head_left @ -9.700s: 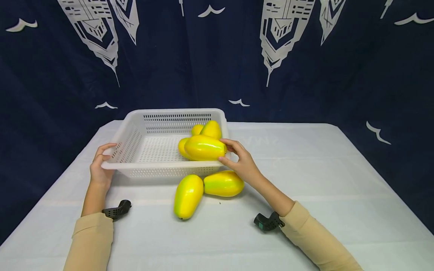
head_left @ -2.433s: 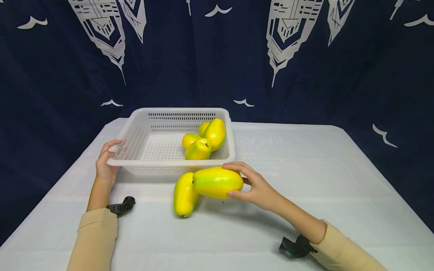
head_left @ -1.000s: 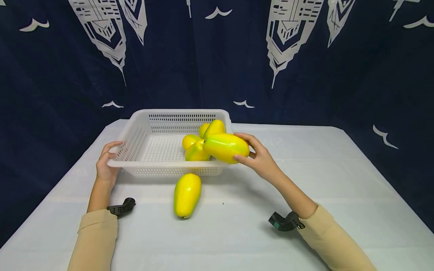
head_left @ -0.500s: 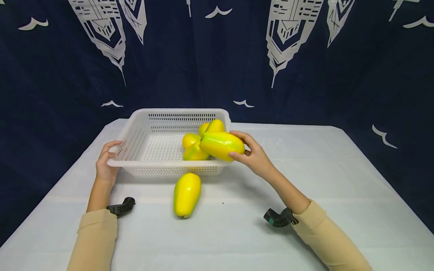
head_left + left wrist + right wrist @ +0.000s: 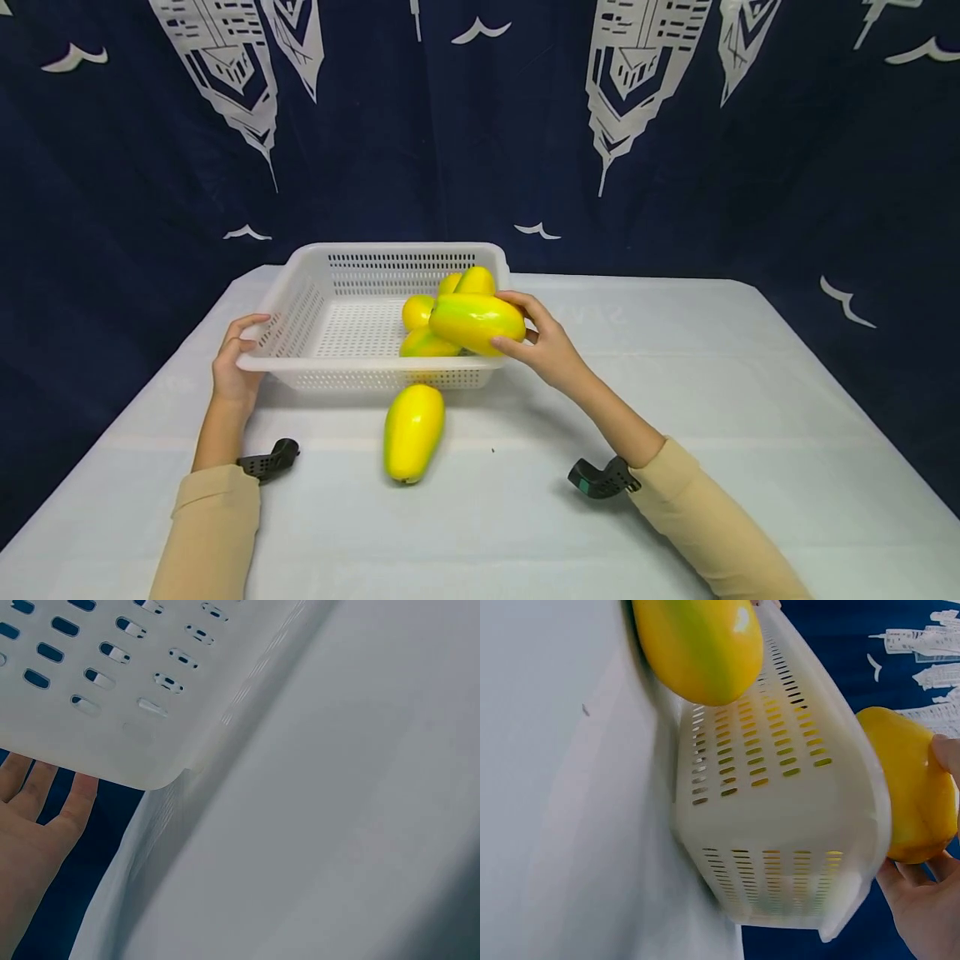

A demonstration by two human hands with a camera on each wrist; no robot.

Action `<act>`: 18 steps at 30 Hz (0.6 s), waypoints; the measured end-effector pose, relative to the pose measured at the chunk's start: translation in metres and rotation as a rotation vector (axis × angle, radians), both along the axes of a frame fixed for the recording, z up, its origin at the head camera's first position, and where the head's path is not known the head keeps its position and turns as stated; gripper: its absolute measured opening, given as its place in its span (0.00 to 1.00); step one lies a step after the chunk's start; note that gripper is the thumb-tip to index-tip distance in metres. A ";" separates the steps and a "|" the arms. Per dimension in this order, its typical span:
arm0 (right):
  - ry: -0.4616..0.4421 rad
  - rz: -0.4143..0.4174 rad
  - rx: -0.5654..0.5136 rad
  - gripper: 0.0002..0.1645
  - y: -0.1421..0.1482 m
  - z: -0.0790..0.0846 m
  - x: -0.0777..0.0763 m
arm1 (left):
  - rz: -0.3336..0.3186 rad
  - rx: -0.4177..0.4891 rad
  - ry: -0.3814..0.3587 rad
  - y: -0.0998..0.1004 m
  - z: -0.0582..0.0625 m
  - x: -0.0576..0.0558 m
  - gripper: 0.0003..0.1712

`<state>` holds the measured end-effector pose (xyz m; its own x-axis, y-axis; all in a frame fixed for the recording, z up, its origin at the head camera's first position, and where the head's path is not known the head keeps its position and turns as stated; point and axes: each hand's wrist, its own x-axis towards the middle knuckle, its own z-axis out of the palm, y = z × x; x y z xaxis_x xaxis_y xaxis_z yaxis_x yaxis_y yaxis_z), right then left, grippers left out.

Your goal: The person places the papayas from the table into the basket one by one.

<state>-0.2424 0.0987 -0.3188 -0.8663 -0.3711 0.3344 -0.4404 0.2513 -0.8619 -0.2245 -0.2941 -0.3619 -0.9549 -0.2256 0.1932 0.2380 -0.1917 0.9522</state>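
My right hand [image 5: 551,350] grips a yellow papaya [image 5: 477,322] by its right end, thumb in front and fingers behind. The papaya lies sideways over the right part of a white plastic basket [image 5: 360,364], overlapping the fruit inside. Several yellow papayas [image 5: 429,342] are in that end of the basket. At the basket's left front corner, my left hand [image 5: 234,367] holds the rim. The left wrist view shows its fingers [image 5: 79,802] partly hidden by the basket wall [image 5: 112,742]. Another papaya [image 5: 414,433] lies on the table just in front of the basket.
A white cloth [image 5: 712,400] covers the table. Behind it hangs a dark blue curtain [image 5: 450,125] with white printed buildings and birds. Black wrist cameras [image 5: 600,478] sit at both sleeves. The left half of the basket floor [image 5: 352,329] shows bare.
A papaya earlier in my right hand now rests in the basket. That hand picked up another from the table, raised it and carried it left over the basket. My left hand keeps hold.
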 end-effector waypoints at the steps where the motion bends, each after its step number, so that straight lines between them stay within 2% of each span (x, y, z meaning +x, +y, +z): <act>1: 0.000 -0.001 0.000 0.35 -0.001 -0.001 -0.001 | 0.000 0.003 0.002 0.000 0.000 0.000 0.24; 8: 0.034 -0.013 0.040 0.35 -0.008 -0.006 -0.006 | -0.001 0.000 0.005 0.000 0.000 0.000 0.25; 18: 0.046 -0.013 0.079 0.35 -0.010 -0.009 -0.005 | 0.000 -0.021 -0.001 0.000 0.000 0.000 0.25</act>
